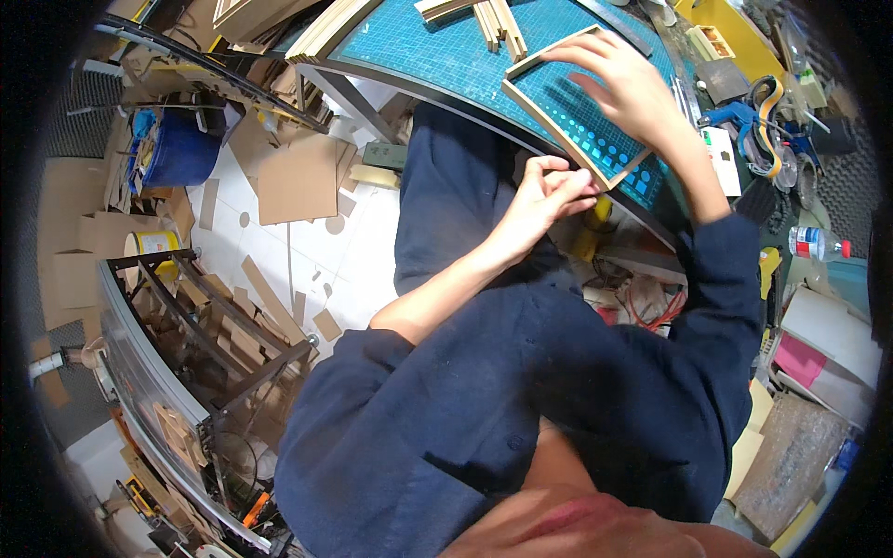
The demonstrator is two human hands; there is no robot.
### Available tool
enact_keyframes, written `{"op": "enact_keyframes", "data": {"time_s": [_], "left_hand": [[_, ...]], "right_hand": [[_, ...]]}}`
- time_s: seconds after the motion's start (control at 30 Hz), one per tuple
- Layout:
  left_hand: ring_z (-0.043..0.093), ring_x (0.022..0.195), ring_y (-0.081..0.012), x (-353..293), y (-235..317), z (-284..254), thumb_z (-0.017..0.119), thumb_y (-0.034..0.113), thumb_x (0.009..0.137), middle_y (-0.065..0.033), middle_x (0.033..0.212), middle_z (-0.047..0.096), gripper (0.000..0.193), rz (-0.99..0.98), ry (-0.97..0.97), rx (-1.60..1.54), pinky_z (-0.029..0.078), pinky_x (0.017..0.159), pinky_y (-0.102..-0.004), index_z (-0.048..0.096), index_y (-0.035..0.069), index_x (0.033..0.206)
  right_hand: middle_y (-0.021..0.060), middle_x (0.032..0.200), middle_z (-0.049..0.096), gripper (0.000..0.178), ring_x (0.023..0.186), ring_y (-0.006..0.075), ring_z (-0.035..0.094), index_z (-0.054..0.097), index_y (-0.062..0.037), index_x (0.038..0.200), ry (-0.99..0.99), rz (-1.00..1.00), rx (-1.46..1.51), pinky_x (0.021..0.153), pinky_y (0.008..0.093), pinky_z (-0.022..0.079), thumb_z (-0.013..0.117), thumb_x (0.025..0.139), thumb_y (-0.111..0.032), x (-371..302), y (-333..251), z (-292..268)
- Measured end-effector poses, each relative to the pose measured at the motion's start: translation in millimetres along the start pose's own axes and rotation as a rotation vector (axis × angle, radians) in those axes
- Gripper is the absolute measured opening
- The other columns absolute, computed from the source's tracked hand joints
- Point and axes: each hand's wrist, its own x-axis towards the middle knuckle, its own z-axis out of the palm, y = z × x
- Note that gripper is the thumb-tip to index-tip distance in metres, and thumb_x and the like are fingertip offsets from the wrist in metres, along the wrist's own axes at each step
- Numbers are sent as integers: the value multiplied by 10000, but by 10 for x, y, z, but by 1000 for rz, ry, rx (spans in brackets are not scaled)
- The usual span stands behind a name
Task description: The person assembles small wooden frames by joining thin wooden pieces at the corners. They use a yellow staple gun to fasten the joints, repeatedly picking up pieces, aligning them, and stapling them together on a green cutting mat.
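A thin rectangular wooden frame (558, 129) lies tilted over the green cutting mat (400, 46), its near corner at the table's front edge. My left hand (549, 195) is at that corner, thumb and fingers pinched together against the wood. Over the frame's far right part arches my right hand (633, 88), its fingers curved and apart, fingertips by the far strip. It hides most of the frame's right side. Whether those fingertips touch the wood, I cannot tell.
Grooved wooden strips (498, 23) lie farther back on the mat, beside a metal ruler (614, 26). Tools and a blue clamp (730, 113) crowd the right. Cardboard pieces (298, 181) litter the floor at left, near a blue bin (181, 149) and a metal rack (214, 307).
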Motion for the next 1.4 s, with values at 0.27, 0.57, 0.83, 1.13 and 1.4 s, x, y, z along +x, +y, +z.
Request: {"op": "enact_keyframes", "data": {"time_s": [0.27,0.57,0.83,1.13,1.4], "left_hand": [[722,998,-254,61,-82,159,622,127,1039,-166,1113,643,361,219,-27,33,646,838,-386,326,45,1227],[642,985,-107,-126,521,289,715,52,969,-27,1073,660,413,391,-57,207,540,896,-274,492,53,1316],[656,911,-175,138,1473,-90,728,152,945,-45,973,704,311,977,-302,1145,501,905,-349,721,131,1255],[641,1121,-242,275,1458,-545,684,36,947,-58,1125,666,314,863,-513,1557,528,969,-374,731,160,1231],[586,1330,-279,459,1427,-692,650,-21,958,-91,1300,662,312,794,-473,1541,515,1083,-406,729,143,1212]], "right_hand": [[47,1081,663,141,1029,256,663,703,-124,1046,-53,-47,-85,899,375,536,717,911,-161,438,-51,320],[118,981,693,196,843,261,687,677,-45,1039,357,30,-41,737,361,562,745,855,-45,337,-322,-764],[94,1024,683,215,947,239,733,664,-57,1059,826,390,99,770,359,636,729,865,9,-472,-417,-671],[137,1172,647,463,1042,318,701,577,-66,1304,485,772,217,925,407,576,677,866,46,-1251,-1179,41],[116,1114,684,315,1058,307,638,694,-96,1213,399,684,135,971,399,466,667,901,-60,-1352,-1219,109]]}}
